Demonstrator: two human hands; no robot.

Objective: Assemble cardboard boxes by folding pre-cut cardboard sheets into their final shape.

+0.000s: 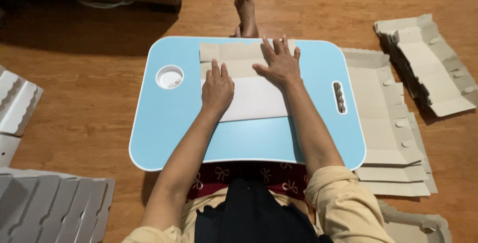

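Nearest the camera, at the bottom of the frame, two bare forearms reach up from a lap in dark red cloth with bow shapes. One light blue worktop (164, 123) with round corners and a white rim sits over the lap. It has one round cup hole (170, 77) on its left side and one slot handle (339, 97) on its right side.

One flat card box sheet (254, 98) lies in the middle of the worktop. Its near part is folded over and shows white; its far part is brown. Blue worktop shows bare on the left, right and near sides of the sheet.

The left hand (217, 89) lies flat on the white part, fingers together, gripping nothing. The right hand (280, 64) lies flat with fingers spread, pressing where white meets brown, also gripping nothing.

On the wooden floor, a stack of brown flat sheets (388, 133) touches the worktop's right edge. A second brown stack (428, 64) lies at the upper right. White scalloped sheets (50, 203) fan out at the lower left, and more (15, 103) lie at the left edge.

Farthest off, one bare foot (246, 11) points up at the top middle.
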